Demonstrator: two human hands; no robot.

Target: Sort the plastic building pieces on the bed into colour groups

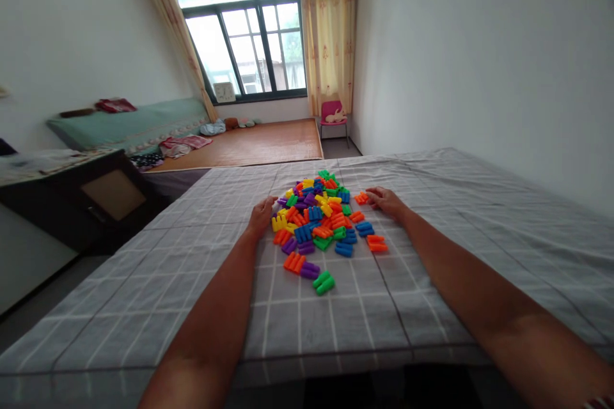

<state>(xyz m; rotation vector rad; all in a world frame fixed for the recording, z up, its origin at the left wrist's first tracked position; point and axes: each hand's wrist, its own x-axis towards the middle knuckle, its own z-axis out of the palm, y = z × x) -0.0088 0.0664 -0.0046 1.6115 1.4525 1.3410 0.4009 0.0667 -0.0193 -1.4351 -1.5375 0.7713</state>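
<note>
A heap of plastic blocks in orange, blue, green, yellow and purple (306, 248) lies on the grey checked cloth (288, 326). My left hand (263, 213) rests at the heap's left edge, close to purple and yellow blocks; its fingers are partly hidden. On the right, the fingers of my right hand (384, 199) are closed at an orange block (361, 198), apart from the heap. Nearer to me lie a green block (323, 283) and an orange block (294, 262) touching a purple one (309, 270).
Beyond the cloth stands a low bed (268, 140) with clothes on its left side. A dark cabinet (71, 204) is at the left, a pink chair (332, 108) by the curtain, and a white wall (480, 64) runs along the right.
</note>
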